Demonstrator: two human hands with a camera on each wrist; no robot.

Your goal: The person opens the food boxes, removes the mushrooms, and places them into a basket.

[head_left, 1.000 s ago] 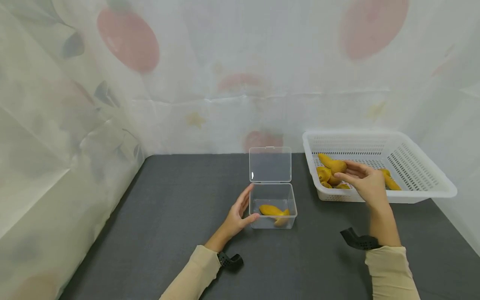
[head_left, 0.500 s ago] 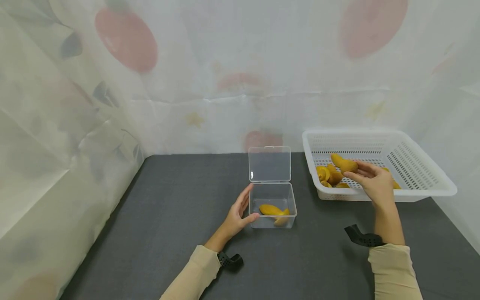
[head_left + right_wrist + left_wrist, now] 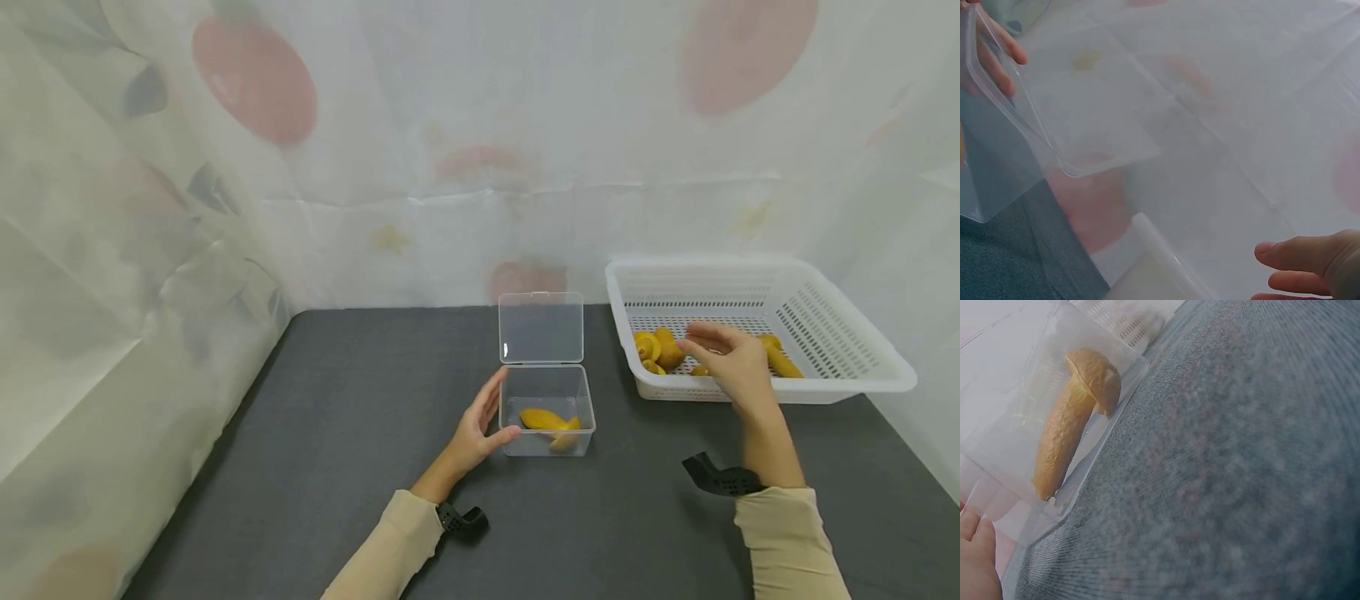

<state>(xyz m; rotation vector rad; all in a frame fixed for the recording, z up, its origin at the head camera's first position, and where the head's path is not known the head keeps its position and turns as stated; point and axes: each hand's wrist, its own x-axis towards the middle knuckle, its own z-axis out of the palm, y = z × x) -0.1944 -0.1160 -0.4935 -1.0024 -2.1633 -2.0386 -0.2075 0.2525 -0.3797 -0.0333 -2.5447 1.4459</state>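
Observation:
A clear plastic box (image 3: 547, 383) stands mid-table with its hinged lid (image 3: 542, 327) raised. Inside lies a yellow-brown mushroom (image 3: 1063, 434), whole in the left wrist view. My left hand (image 3: 472, 429) rests at the box's left side, thumb near the front corner, fingers extended along the wall. Over the white basket (image 3: 862, 387) hovers my right hand (image 3: 727, 362), thumb and fingertips apart with nothing showing between them. Several similar mushrooms (image 3: 670, 350) are heaped at the basket's left end. Another yellow piece (image 3: 782, 360) lies right of the hand, which hides part of the basket floor.
The perforated basket stands at the back right of the dark cloth-covered table (image 3: 360, 417), and its raised corner (image 3: 1147, 234) shows below my right wrist. A printed curtain (image 3: 435, 233) hangs behind the table and along its sides.
My right hand moved right with a mushroom, then came back left and let it go; that mushroom no longer shows at its fingertips. My left hand and the box stayed put.

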